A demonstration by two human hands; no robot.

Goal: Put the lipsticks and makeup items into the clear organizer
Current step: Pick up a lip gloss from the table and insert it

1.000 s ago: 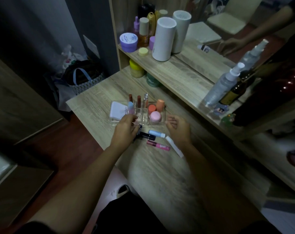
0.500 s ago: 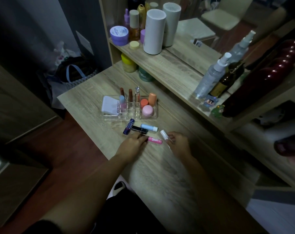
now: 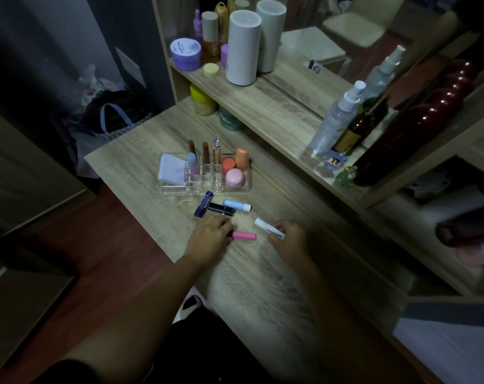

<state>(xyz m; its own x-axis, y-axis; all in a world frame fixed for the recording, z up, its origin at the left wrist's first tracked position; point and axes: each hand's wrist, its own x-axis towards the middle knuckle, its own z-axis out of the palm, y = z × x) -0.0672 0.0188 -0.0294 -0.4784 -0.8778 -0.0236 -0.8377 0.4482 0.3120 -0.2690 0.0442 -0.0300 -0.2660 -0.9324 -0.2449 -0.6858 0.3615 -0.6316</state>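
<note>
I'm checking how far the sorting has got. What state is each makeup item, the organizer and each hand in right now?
clear organizer: partly filled, upright
white compact: inside organizer
dark blue stick: lying loose on desk
black lipstick: lying loose
light blue stick: lying loose
pink tube: lying, left hand on its end
white tube: gripped by right hand

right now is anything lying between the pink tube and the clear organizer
Yes. A black lipstick, a dark blue Nivea stick and a light blue stick lie on the table between the pink tube and the clear organizer. Lifting it over them avoids contact.
</note>
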